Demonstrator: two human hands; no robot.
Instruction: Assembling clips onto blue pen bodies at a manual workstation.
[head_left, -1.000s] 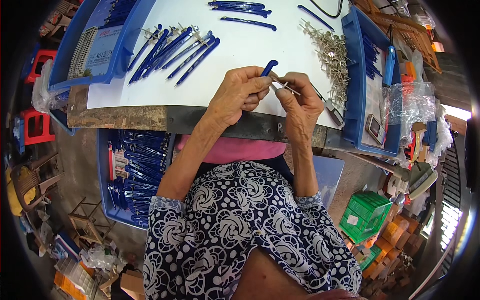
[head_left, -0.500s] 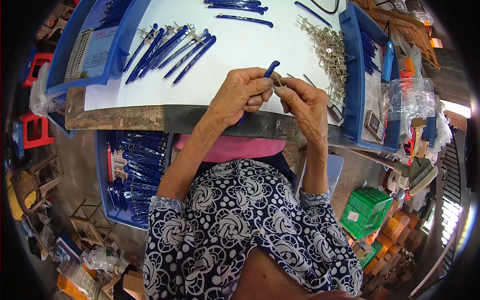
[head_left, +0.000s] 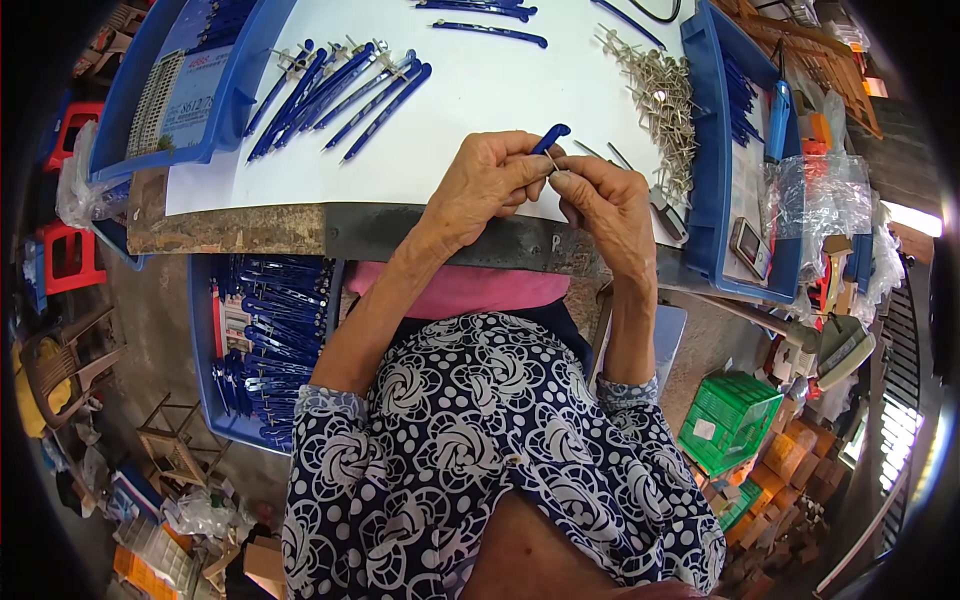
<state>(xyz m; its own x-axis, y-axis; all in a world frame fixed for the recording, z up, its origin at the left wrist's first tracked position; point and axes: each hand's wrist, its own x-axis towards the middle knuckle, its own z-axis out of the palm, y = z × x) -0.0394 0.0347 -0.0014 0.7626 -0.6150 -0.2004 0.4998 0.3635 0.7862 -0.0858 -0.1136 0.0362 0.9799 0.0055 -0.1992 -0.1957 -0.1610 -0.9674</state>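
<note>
Above the table's front edge, my left hand [head_left: 487, 185] is closed around a slim blue plastic handle [head_left: 552, 137], whose hooked end sticks out past the fingertips. My right hand [head_left: 608, 200] meets it, thumb and finger pinching a thin metal pin [head_left: 553, 165] against the handle. Most of the handle is hidden in my left palm. On the white sheet to the left lie several blue handles [head_left: 350, 100], some with metal crosspieces at their far ends. Close to my right hand is a heap of small T-shaped metal parts [head_left: 660, 100].
Blue bins stand at the table's left [head_left: 215, 120] and right [head_left: 708, 190]. A pair of dark-handled pliers [head_left: 668, 215] lies near the right bin. Below the table, another blue bin [head_left: 205, 350] holds many blue handles. A green crate [head_left: 730, 420] sits at the lower right.
The blue handle's hooked end has tilted and moved slightly right between my fingers. Its lower end, seen below my left hand before, no longer shows.
</note>
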